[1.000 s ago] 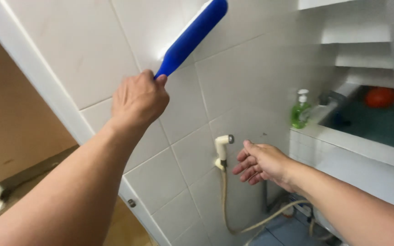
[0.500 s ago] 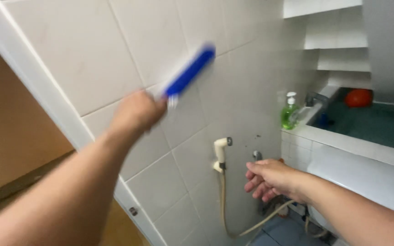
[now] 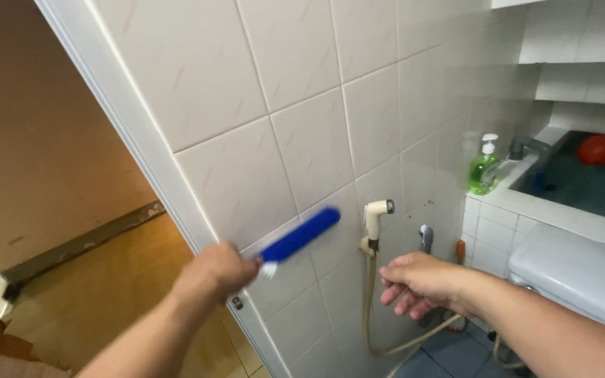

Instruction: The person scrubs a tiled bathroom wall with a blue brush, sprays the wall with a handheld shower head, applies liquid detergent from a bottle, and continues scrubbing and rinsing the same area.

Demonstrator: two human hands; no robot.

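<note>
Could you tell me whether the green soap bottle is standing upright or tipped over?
Upright: the green soap bottle stands on the tiled ledge, pump on top.

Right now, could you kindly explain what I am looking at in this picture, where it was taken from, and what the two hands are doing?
There is no machine here: a person wears a camera on the head, so the one view looks down along that person's own arms in a tiled bathroom. The left hand is closed around the handle of a blue brush, which lies against the white tiled wall near the door frame. The right hand holds nothing; its fingers hang loosely curled in front of the wall. Just beside it a cream hand sprayer sits in its wall holder, its hose looping down. Farther right are a green soap bottle on the ledge of a water basin, a red-orange ball-like thing in it, and a white toilet tank lid.
</note>
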